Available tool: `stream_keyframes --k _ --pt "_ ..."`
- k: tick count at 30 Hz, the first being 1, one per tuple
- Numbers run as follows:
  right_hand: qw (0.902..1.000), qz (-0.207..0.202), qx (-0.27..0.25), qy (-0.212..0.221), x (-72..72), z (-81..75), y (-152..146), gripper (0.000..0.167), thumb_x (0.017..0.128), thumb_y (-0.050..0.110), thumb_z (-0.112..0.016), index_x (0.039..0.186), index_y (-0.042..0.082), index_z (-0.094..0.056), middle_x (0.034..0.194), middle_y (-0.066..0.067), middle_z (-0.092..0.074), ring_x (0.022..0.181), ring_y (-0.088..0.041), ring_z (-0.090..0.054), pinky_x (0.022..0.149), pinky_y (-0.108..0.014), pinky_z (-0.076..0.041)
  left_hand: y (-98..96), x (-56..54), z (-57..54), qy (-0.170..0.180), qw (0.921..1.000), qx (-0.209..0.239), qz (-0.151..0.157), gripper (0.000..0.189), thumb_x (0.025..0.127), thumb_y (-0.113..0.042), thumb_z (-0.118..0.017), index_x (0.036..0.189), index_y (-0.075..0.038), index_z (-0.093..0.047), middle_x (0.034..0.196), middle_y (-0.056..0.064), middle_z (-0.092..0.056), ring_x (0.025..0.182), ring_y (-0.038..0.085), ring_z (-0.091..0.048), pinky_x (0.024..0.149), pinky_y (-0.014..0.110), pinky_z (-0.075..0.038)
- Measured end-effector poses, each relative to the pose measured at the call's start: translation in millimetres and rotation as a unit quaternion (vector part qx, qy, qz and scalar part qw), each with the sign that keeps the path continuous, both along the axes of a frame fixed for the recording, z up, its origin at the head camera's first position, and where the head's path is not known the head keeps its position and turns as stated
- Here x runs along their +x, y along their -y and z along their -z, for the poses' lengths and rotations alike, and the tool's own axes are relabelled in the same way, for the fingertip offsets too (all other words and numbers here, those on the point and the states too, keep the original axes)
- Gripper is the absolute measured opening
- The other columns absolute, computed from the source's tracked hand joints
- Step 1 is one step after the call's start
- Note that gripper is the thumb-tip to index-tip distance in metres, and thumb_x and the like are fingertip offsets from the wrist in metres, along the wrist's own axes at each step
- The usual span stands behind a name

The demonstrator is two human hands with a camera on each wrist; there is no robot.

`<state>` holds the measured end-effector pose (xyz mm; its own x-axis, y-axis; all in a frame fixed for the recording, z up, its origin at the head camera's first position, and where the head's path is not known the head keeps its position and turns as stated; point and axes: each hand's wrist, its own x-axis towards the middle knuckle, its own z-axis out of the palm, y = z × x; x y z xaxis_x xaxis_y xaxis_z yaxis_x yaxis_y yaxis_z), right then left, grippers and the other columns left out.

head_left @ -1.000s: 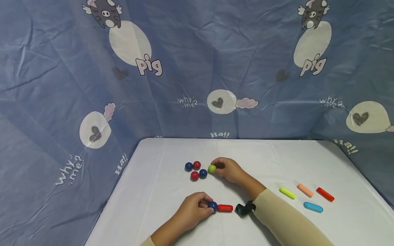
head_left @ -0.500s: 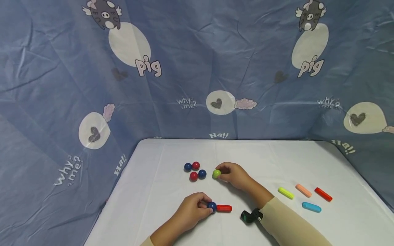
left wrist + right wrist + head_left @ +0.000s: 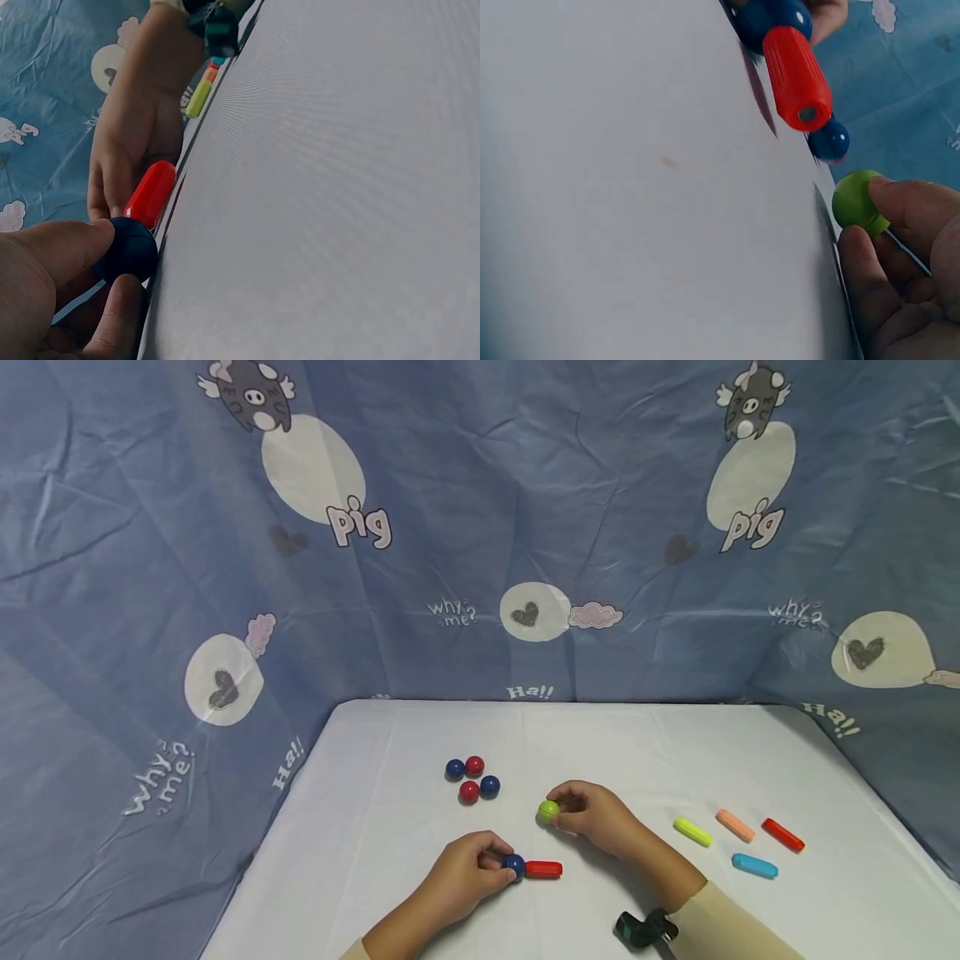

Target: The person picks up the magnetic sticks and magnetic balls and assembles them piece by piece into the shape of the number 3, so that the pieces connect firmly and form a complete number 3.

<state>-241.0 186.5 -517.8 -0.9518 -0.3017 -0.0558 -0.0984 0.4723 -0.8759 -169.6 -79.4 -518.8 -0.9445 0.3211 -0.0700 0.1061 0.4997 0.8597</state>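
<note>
My left hand (image 3: 470, 875) pinches a dark blue ball (image 3: 513, 866) low over the white table. A red rod (image 3: 543, 869) sticks out from the ball's right side; in the right wrist view that rod (image 3: 798, 79) shows a round metal-looking spot at its free end. Between thumb and fingertips, my right hand (image 3: 596, 816) holds a green ball (image 3: 548, 812), farther back and a little right of the rod. The green ball (image 3: 857, 201) is apart from the rod's end. The left wrist view shows the blue ball (image 3: 127, 250) between thumb and finger.
Two red balls (image 3: 468, 792) and two blue balls (image 3: 490, 787) lie grouped behind my left hand. At the right rest a yellow rod (image 3: 693, 832), an orange rod (image 3: 735, 825), a red rod (image 3: 783, 835) and a blue rod (image 3: 755, 866). A blue patterned cloth (image 3: 420, 552) hangs behind the table.
My right hand has drawn the green ball away from the grouped balls, toward the front and right. My left hand keeps its hold on the blue ball with the red rod, almost still.
</note>
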Motion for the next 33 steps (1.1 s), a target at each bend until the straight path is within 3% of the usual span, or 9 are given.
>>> stream_keyframes --k 5,20,25,33 --pt "0.9998 0.0 -0.007 0.019 15.5 0.2 -8.4 0.031 0.086 0.018 -0.086 0.114 0.015 -0.072 0.104 0.0 -0.072 0.099 -0.017 -0.064 0.08 -0.027 -0.053 -1.4 1.2 1.3 0.006 1.0 0.006 0.0 0.021 0.086 -0.02 -0.087 0.103 -0.021 -0.074 0.094 -0.007 -0.068 0.081 0.007 -0.063 0.07 0.021 -0.052" --pt "0.9997 -0.008 0.004 0.023 49.2 3.2 -25.2 0.031 0.085 0.022 -0.087 0.111 0.018 -0.07 0.102 0.002 -0.07 0.097 -0.016 -0.065 0.086 -0.026 -0.047 -3.2 -0.2 3.4 0.002 1.0 0.0 -0.001 0.021 0.086 -0.021 -0.087 0.102 -0.022 -0.074 0.093 -0.008 -0.067 0.081 0.007 -0.063 0.071 0.021 -0.052" --pt "0.9998 0.002 0.014 0.017 57.1 1.3 -30.2 0.031 0.083 0.022 -0.087 0.108 0.018 -0.069 0.099 0.002 -0.069 0.096 -0.017 -0.064 0.082 -0.026 -0.047 -6.2 -1.6 2.9 -0.007 1.0 0.005 0.004 0.02 0.086 -0.02 -0.087 0.102 -0.021 -0.075 0.095 -0.007 -0.068 0.082 0.007 -0.064 0.072 0.02 -0.053" --pt "0.9993 -0.031 0.019 -0.004 65.0 0.1 -23.5 0.026 0.084 0.016 -0.084 0.105 0.019 -0.068 0.099 0.003 -0.068 0.093 -0.014 -0.064 0.077 -0.025 -0.05 -2.7 -1.5 3.3 -0.001 0.9999 -0.016 -0.002 0.019 0.087 -0.019 -0.086 0.102 -0.024 -0.075 0.095 -0.008 -0.067 0.083 0.009 -0.063 0.072 0.02 -0.053"
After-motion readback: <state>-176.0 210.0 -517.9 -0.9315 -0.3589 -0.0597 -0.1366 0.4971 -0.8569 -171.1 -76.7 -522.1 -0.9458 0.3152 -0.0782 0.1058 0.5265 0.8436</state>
